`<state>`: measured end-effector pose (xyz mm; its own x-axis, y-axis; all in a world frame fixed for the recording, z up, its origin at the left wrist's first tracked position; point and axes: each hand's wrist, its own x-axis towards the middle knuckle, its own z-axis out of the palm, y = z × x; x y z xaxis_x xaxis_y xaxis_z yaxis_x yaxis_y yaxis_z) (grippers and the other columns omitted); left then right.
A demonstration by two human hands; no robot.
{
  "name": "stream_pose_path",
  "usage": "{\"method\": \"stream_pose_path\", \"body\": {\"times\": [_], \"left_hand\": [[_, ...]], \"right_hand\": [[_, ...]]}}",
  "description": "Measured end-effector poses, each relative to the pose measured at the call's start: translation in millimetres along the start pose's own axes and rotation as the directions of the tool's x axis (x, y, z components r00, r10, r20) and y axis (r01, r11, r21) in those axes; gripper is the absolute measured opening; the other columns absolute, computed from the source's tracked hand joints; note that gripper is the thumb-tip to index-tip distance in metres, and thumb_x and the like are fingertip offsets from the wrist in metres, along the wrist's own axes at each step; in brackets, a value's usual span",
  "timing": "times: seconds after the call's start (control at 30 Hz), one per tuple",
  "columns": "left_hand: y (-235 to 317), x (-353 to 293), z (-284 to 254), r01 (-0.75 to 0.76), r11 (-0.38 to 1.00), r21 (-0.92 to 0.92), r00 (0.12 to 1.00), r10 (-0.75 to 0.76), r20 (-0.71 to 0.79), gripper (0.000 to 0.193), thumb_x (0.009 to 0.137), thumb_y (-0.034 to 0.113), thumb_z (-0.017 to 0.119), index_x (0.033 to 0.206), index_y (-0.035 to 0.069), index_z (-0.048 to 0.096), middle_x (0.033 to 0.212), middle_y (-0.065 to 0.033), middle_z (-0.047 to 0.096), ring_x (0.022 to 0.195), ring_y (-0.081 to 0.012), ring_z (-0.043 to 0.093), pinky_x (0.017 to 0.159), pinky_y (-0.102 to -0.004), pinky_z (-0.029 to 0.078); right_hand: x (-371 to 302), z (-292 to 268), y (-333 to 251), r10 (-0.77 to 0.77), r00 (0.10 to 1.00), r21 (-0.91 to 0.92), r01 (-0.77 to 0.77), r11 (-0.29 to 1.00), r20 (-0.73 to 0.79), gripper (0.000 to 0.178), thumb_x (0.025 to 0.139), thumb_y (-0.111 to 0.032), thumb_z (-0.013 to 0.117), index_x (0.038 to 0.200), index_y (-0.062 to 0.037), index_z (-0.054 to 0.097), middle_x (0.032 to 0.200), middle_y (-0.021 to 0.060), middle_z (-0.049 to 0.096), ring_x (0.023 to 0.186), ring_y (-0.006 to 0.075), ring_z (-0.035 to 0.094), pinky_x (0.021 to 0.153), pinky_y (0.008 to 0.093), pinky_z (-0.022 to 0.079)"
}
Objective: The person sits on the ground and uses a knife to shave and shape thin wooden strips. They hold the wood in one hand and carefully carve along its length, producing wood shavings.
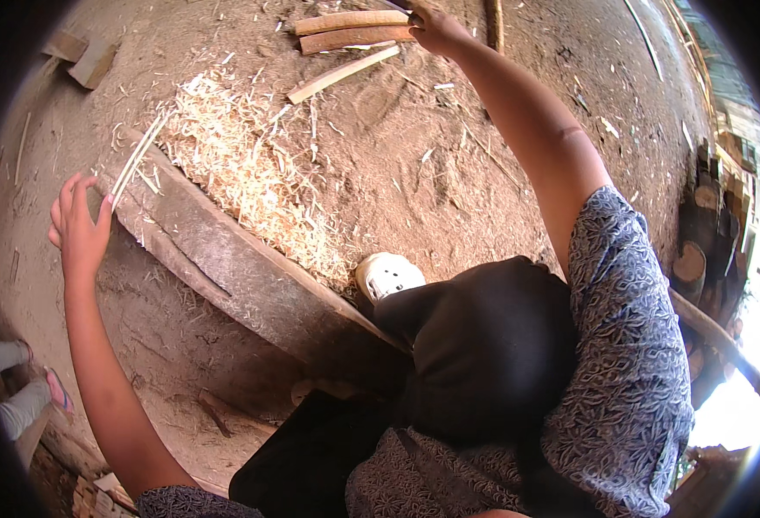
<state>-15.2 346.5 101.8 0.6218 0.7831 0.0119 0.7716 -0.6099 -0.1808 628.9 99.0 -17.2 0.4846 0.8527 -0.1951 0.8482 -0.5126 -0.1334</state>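
My left hand (82, 229) is at the left with its fingers spread apart. Its thumb is close to the lower end of several thin pale wood strips (142, 155), which lie across the far end of a long plank (224, 250); whether it touches them I cannot tell. At the top edge, my right hand (436, 33) is closed, with a dark thing partly cut off by the frame at its fingers. Just beside that hand lie two reddish-brown wood pieces (354, 36) on the ground, and a paler slat (343, 73) rests below them.
Curly wood shavings (242, 160) are heaped along the plank's right side. My white clog (388, 274) stands by the plank. Wood blocks (93, 62) lie at upper left. Another person's feet (56, 388) show at lower left. Stacked logs (695, 259) stand at the right.
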Motion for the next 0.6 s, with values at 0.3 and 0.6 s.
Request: {"method": "stream_pose_path", "body": {"times": [0.3,0.6], "left_hand": [[0,-46,-32,-0.015,0.997,-0.081,0.997,0.021,0.071,0.045,0.096,0.029,0.068,0.139,0.022,0.056,0.158,-0.0015,0.042,0.146,-0.0329,0.035,0.115,-0.0615,0.023],[7,-91,-46,0.132,0.96,-0.246,0.986,-0.103,0.129,0.042,0.095,0.029,0.069,0.136,0.025,0.058,0.155,-0.0018,0.046,0.148,-0.0314,0.032,0.118,-0.0615,0.019]], "right_hand": [[47,45,-31,0.035,0.998,-0.103,-0.04,0.994,-0.058,0.067,0.082,-0.036,0.074,0.14,-0.0142,0.048,0.13,0.0166,0.067,0.12,0.039,0.064,0.096,0.0521,0.054],[-28,13,-80,0.081,0.986,0.235,-0.114,0.965,0.145,0.075,0.082,-0.055,0.074,0.127,0.0014,0.055,0.103,0.0179,0.071,0.088,0.0267,0.071,0.076,0.0384,0.06]]}}
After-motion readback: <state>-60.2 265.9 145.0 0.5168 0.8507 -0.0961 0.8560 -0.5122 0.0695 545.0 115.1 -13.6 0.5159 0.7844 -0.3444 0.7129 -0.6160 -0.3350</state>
